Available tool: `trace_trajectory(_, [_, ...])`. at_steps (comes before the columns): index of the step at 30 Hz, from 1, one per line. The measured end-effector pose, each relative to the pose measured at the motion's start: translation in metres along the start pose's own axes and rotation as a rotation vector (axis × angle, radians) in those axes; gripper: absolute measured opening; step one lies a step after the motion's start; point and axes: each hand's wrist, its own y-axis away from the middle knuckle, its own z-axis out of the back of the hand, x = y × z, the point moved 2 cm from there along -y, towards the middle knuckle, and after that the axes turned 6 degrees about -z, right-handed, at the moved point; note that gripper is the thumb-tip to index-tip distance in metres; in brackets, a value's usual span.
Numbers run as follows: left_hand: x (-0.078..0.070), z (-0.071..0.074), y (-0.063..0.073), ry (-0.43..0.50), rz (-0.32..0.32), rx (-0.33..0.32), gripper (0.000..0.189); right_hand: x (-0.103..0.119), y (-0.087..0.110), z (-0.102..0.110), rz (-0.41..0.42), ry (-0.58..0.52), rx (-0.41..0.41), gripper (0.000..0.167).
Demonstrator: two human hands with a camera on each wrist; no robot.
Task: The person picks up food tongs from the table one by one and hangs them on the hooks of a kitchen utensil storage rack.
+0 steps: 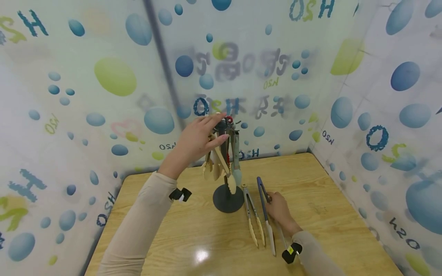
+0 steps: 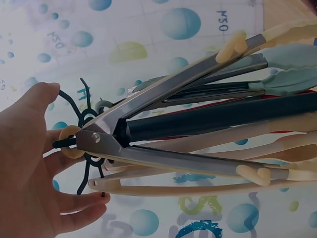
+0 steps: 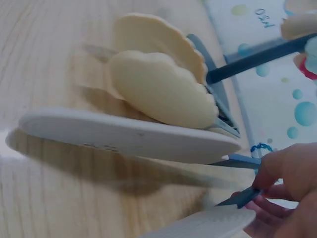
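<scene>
My left hand (image 1: 197, 140) reaches over the top of a dark utensil stand (image 1: 221, 205). In the left wrist view its thumb and fingers are spread about the stand's hooks (image 2: 72, 106), touching them. Metal tongs (image 2: 168, 79) with cream tips hang by a ring from one hook, legs spread. My right hand (image 1: 279, 211) pinches one leg of blue-handled tongs (image 1: 263, 205) that lie on the table to the stand's right. Their long white tips (image 3: 129, 135) stand apart in the right wrist view.
Another pair of tongs (image 1: 257, 220), with cream scalloped tips, lies between the stand and the blue-handled pair. Wooden-looking and pale green-tipped utensils (image 1: 236, 153) hang on the stand. The wooden table (image 1: 186, 226) meets patterned curtain walls (image 1: 114, 76) at the back and sides.
</scene>
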Motion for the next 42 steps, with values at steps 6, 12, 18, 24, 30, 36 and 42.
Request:
trace_trajectory(6, [0.000, 0.000, -0.001, -0.014, 0.007, 0.009, 0.070, -0.003, -0.004, 0.012, -0.047, -0.174, 0.020, 0.045])
trace_trajectory(12, [-0.002, -0.001, 0.000, -0.017, 0.024, 0.026, 0.070, 0.006, -0.006, 0.029, 0.046, -0.267, -0.015, 0.045])
trace_trajectory(18, [-0.003, 0.002, 0.002, 0.001, 0.028, 0.043, 0.060, 0.017, -0.005, 0.041, 0.129, -0.294, -0.066, 0.049])
trace_trajectory(24, [-0.002, 0.003, 0.002, -0.003, 0.005, 0.038, 0.051, 0.034, -0.001, 0.055, 0.223, -0.263, -0.136, 0.053])
trace_trajectory(30, [-0.001, 0.002, 0.002, -0.029, 0.003, 0.036, 0.051, 0.058, 0.004, 0.070, 0.316, -0.245, -0.197, 0.056])
trace_trajectory(36, [-0.004, 0.003, 0.003, -0.055, 0.024, 0.058, 0.053, 0.086, 0.008, 0.087, 0.406, -0.250, -0.260, 0.055])
trace_trajectory(42, [-0.006, 0.004, 0.003, -0.092, 0.026, 0.064, 0.056, 0.108, 0.008, 0.101, 0.481, -0.249, -0.308, 0.056])
